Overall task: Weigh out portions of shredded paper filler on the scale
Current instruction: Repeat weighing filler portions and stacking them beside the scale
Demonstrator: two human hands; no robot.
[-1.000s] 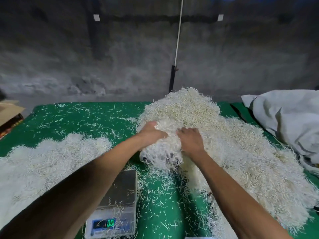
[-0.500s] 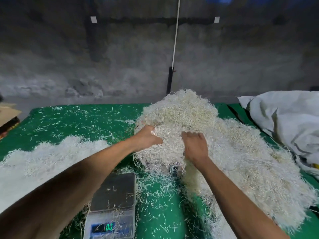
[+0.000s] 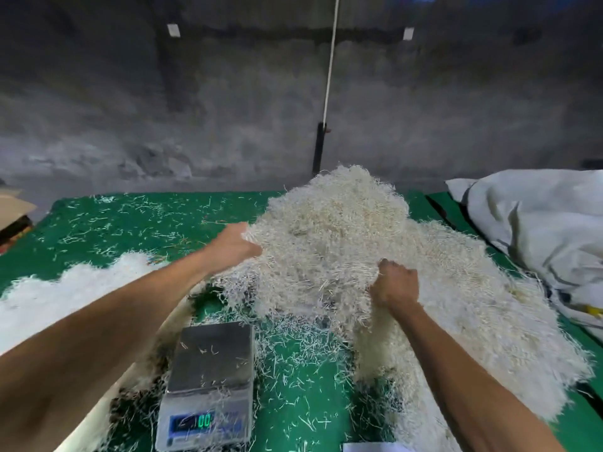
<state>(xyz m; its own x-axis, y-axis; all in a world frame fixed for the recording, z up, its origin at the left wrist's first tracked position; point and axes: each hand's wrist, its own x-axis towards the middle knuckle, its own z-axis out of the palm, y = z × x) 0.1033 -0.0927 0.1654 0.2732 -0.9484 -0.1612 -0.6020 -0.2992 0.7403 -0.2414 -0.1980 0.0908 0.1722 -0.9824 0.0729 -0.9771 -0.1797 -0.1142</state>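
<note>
A big heap of cream shredded paper filler (image 3: 352, 230) lies on the green table at centre right. My left hand (image 3: 233, 246) digs into the heap's left side, fingers buried in the shreds. My right hand (image 3: 396, 282) grips a clump at the heap's front, fingers curled. Between them hangs a loose mass of shreds, raised slightly off the table. A small digital scale (image 3: 208, 383) stands near the front edge, below my left forearm. Its steel platter carries only a few stray strands, and green digits glow on its display.
A second, whiter pile of shreds (image 3: 65, 288) spreads over the table's left. A grey sack (image 3: 538, 230) lies at the right edge. Loose strands litter the green cover (image 3: 130, 223). A cardboard box (image 3: 13, 207) sits at far left. A grey wall stands behind.
My hands have spread apart, the left up and left, the right out to the right. The clump between them has widened and lifted. The scale reading looks the same.
</note>
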